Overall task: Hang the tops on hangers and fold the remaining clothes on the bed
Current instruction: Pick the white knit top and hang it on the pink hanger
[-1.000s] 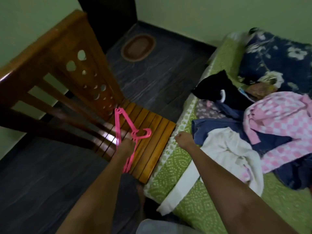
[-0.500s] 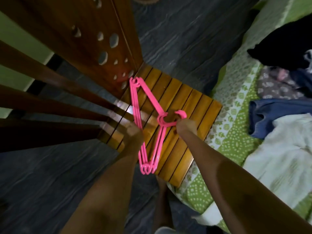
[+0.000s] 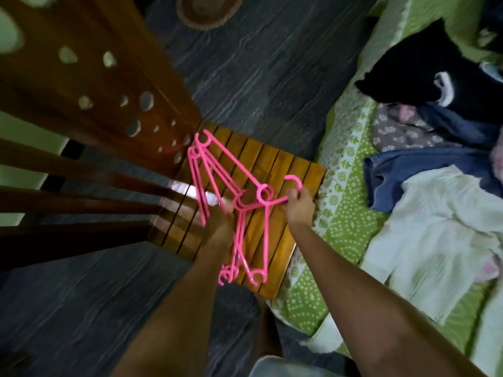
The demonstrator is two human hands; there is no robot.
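Nothing readable here — no labels, brand names, numbers or signs that I can make out. The green bedsheet (image 3: 340, 191) on the right only has a printed dot-and-leaf pattern, the pink hangers (image 3: 236, 202) over the wooden chair (image 3: 275, 170) look plain, and the black garment (image 3: 424, 74) far right has a white mark — too blurry to tell.

Hangers (image 3: 236, 208) over chair seat (image 3: 285, 170), bed (image 3: 343, 186) rightward.

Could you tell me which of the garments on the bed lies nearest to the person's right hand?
The blue garment, just past the right hand over the bed's green edge; the white one and the black one lie farther off.
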